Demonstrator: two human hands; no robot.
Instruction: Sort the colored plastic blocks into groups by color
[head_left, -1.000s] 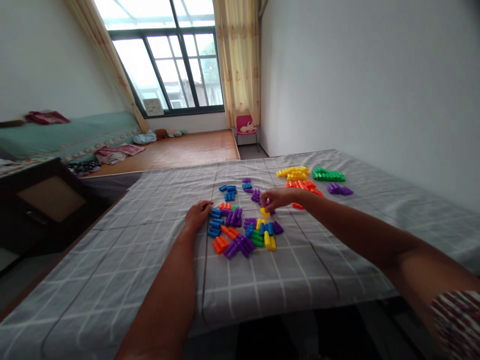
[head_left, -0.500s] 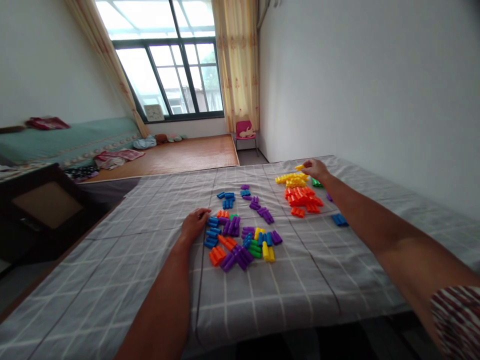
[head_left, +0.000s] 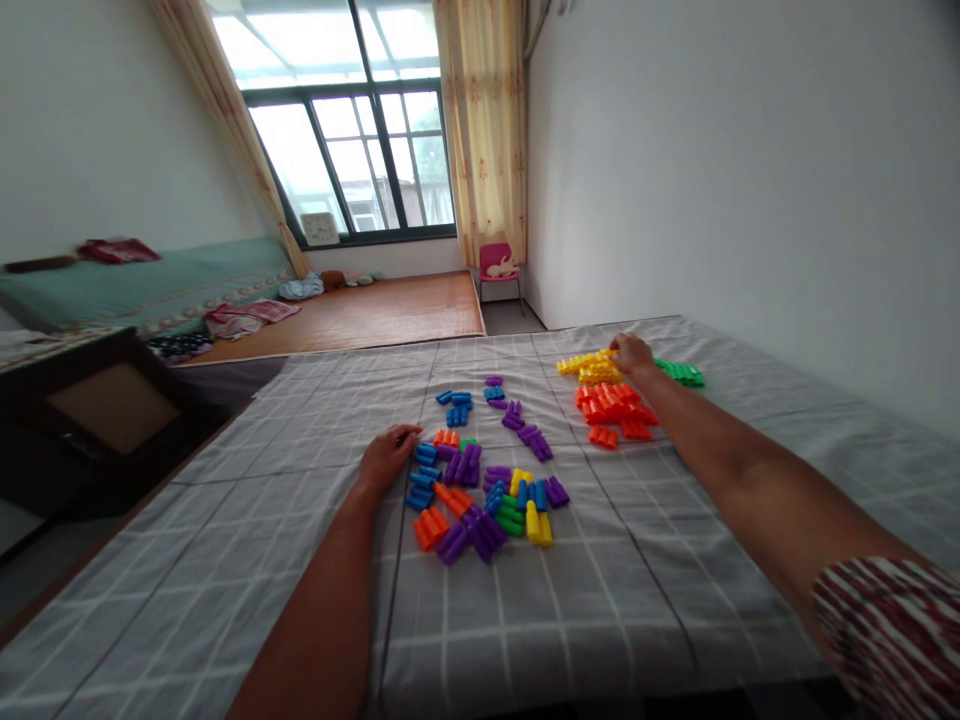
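Note:
My right hand (head_left: pixel 632 354) is at the far right of the cloth, its fingertips pinched on a yellow plastic block at the edge of the yellow block pile (head_left: pixel 592 367). Just below that pile lie the stacked orange blocks (head_left: pixel 611 402), and beyond my wrist sits a group of green blocks (head_left: pixel 679 373). My left hand (head_left: pixel 388 455) rests on the cloth with nothing visible in it, fingers loosely apart. Beside its fingertips are several blue blocks (head_left: pixel 426 455). A mixed heap of purple blocks (head_left: pixel 474 532), orange, green, blue and yellow ones lies nearer me.
A grey checked cloth (head_left: pixel 300 560) covers the surface. More purple blocks (head_left: pixel 535 441) and blue blocks (head_left: pixel 457 415) lie scattered in the middle. A dark cabinet (head_left: pixel 75 420) stands at left. Beyond are a wooden platform (head_left: pixel 390 305), a pink chair (head_left: pixel 496 262) and a window.
My right hand has lowered the yellow block onto the yellow pile. The view has shifted slightly, and more green blocks show behind the right wrist. My left hand stays by the blue blocks.

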